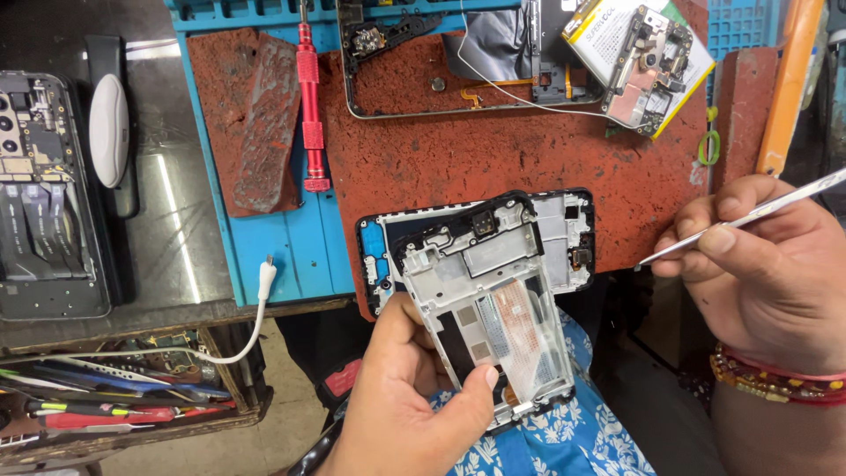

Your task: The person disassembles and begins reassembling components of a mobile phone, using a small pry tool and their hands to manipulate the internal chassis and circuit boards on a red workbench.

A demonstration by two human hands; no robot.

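Note:
My left hand [410, 401] grips a white inner phone frame [489, 300] by its lower left edge, thumb pressed on its lower part, holding it tilted above my lap. Under it lies a black-rimmed phone housing [568, 234] on the front edge of a worn red mat [493, 150]. To the right, my right hand [767, 264] pinches a thin metal pry tool [749, 216] whose tip points left, a short way from the frame and not touching it.
A red screwdriver [310, 97] lies on the blue work mat [291, 256]. At the back are another opened phone frame [414, 70], a circuit board on a battery [639, 62] and an orange tool [789, 79]. A disassembled phone [40, 194], a white cable plug [264, 278] and a drawer of tools [115, 397] are at left.

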